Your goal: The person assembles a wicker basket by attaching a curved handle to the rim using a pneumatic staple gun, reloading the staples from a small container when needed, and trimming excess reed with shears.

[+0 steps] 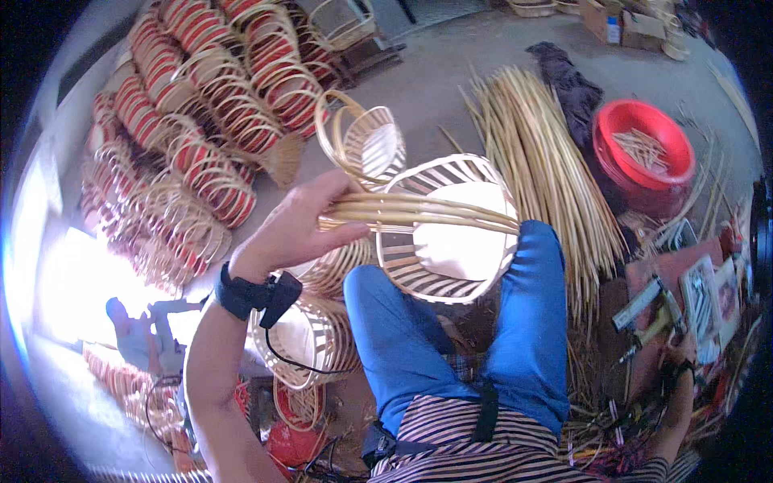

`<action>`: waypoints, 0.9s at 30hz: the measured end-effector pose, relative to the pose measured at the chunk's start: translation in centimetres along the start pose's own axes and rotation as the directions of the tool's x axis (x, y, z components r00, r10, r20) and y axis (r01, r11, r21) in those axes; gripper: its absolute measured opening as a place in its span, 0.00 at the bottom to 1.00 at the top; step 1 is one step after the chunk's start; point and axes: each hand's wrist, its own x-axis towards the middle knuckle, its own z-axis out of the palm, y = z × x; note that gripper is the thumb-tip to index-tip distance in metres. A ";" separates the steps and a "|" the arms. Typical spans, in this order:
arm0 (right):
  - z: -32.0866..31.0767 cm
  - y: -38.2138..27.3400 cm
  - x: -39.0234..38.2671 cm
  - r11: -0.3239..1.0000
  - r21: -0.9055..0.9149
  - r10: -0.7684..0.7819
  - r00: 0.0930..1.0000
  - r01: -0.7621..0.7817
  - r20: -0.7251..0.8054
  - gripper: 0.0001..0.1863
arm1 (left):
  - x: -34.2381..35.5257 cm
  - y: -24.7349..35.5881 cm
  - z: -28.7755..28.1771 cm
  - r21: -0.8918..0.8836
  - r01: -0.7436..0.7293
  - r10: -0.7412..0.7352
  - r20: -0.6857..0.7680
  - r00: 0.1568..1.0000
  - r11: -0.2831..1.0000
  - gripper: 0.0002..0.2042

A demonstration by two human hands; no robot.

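My left hand (pixel 310 211) is closed around several thin peeled willow rods (pixel 427 211), held level over a shallow oval basket (pixel 389 278). That basket has upright slats and a pale base, and it rests on my knees. Down at the right, my right hand (pixel 683 351) is closed at the handle end of a nail gun (pixel 651 312) with a silver magazine. The gun is above a reddish board, and the hand partly hides its grip.
A long bundle of rods (pixel 535 161) lies beyond my right knee. Red basins (pixel 660 129) hold short offcuts. Stacked red-and-tan baskets (pixel 209 105) fill the far left. A handled basket (pixel 374 145) stands ahead, with nested slatted baskets (pixel 326 322) by my left leg. Another person (pixel 145 330) sits left.
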 end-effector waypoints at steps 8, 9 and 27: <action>0.8 0.9 1.8 0.995 0.097 0.018 0.999 -0.021 0.027 0.17 | -1.8 1.0 2.2 0.020 -0.095 0.095 -0.002 0.996 0.995 0.16; 0.8 1.0 1.8 0.994 0.111 0.020 1.000 -0.022 0.021 0.17 | -1.7 1.0 2.4 0.034 -0.114 0.114 0.005 0.993 0.993 0.16; -3.1 -1.7 -2.8 0.762 0.648 0.012 1.000 -0.016 0.011 0.21 | 0.2 -1.9 2.0 -0.760 0.341 -0.376 0.137 0.916 0.553 0.10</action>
